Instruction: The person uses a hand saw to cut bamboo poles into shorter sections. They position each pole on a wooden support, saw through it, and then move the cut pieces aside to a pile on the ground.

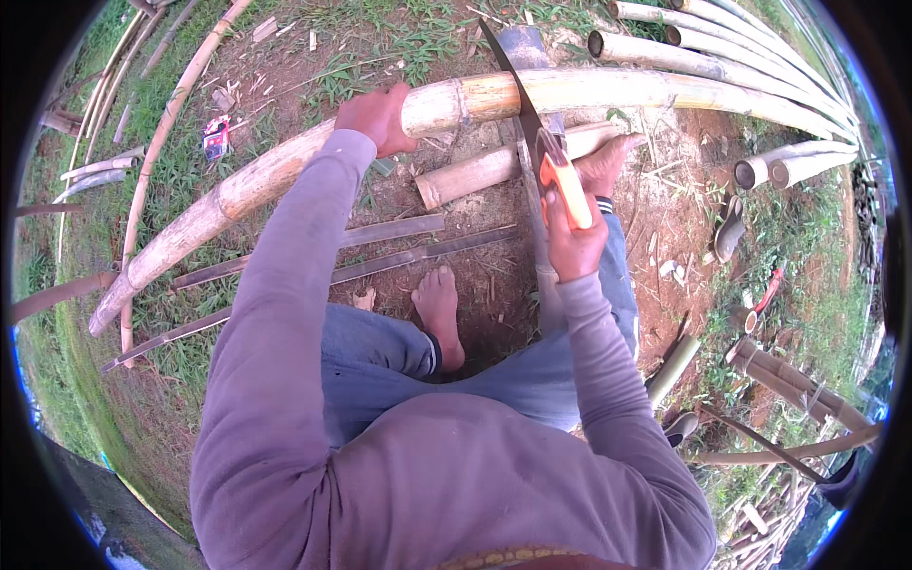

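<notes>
A long, thick bamboo pole [608, 89] lies across in front of me, from the lower left to the far right. My left hand [376, 118] is closed over it, left of the saw. In my right hand [576, 237] is the orange handle of a handsaw [530, 112]. Its dark blade crosses the pole and points away from me; I cannot tell how deep any cut goes. Beneath the pole, a short bamboo piece [470, 177] rests on the ground beside my bare right foot [608, 163].
Several bamboo poles [655, 55] are stacked at the far right. Split bamboo strips [389, 230] lie left of my legs. A red packet [217, 139] sits in the grass. Shoes [730, 230], a red-handled tool [769, 290] and bamboo offcuts [673, 370] are scattered on the right.
</notes>
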Demonstrator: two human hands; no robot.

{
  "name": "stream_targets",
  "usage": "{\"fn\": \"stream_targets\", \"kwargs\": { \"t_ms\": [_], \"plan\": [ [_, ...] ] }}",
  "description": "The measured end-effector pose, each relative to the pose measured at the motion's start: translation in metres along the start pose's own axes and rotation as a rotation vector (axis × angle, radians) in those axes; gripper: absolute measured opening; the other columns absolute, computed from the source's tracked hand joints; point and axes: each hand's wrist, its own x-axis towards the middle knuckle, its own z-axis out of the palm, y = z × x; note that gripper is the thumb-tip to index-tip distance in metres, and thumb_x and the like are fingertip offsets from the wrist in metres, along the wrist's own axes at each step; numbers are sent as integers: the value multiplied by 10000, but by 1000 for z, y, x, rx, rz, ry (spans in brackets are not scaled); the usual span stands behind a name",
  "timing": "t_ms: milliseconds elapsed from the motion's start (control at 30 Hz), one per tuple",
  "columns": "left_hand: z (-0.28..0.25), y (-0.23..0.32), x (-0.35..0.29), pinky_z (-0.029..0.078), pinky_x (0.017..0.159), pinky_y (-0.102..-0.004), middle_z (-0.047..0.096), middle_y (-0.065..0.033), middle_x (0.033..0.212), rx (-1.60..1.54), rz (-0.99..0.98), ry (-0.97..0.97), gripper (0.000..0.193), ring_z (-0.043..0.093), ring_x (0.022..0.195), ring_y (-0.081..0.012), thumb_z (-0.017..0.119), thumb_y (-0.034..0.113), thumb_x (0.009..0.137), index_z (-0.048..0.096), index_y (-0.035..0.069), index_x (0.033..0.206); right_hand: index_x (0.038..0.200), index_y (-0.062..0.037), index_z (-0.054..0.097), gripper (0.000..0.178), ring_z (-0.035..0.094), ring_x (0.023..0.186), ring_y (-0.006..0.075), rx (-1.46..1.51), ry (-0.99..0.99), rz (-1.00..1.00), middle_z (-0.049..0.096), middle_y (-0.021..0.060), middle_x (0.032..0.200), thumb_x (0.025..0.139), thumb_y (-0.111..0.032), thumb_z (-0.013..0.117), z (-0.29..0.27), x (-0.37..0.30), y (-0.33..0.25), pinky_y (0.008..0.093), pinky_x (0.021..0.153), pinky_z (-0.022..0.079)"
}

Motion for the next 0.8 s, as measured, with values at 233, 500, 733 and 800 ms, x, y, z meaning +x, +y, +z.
{"fn": "stream_targets", "kwargs": {
  "t_ms": [233,500,733,800],
  "plan": [
    [16,0,-4,604,927,-531,750,-193,1191,-8,4,-5,785,751,1067,-424,899,441,706,578,130,1352,1066,25,717,146,730,830,120,-111,9,72,794,100,946,958,-43,788,-75,-98,10,289,755,567],
    [2,3,-1,598,937,-537,757,-198,1167,-33,1,-35,802,752,1069,-421,886,444,707,570,146,1380,1041,29,724,174,618,720,70,-56,-40,37,718,29,796,980,-116,799,3,17,-18,273,651,517],
    [11,5,-9,610,934,-527,772,-191,1143,-18,-1,-14,752,763,1050,-409,916,443,731,585,102,1313,1067,26,698,112,654,721,77,-116,3,21,735,52,839,997,-39,757,-79,-109,-13,262,668,541],
    [6,10,-8,611,932,-527,772,-193,1135,-11,9,-2,749,763,1045,-413,916,442,728,586,103,1308,1031,18,715,125,669,753,92,-77,15,68,768,88,858,971,-59,794,-37,-36,18,284,702,547]
  ]
}}
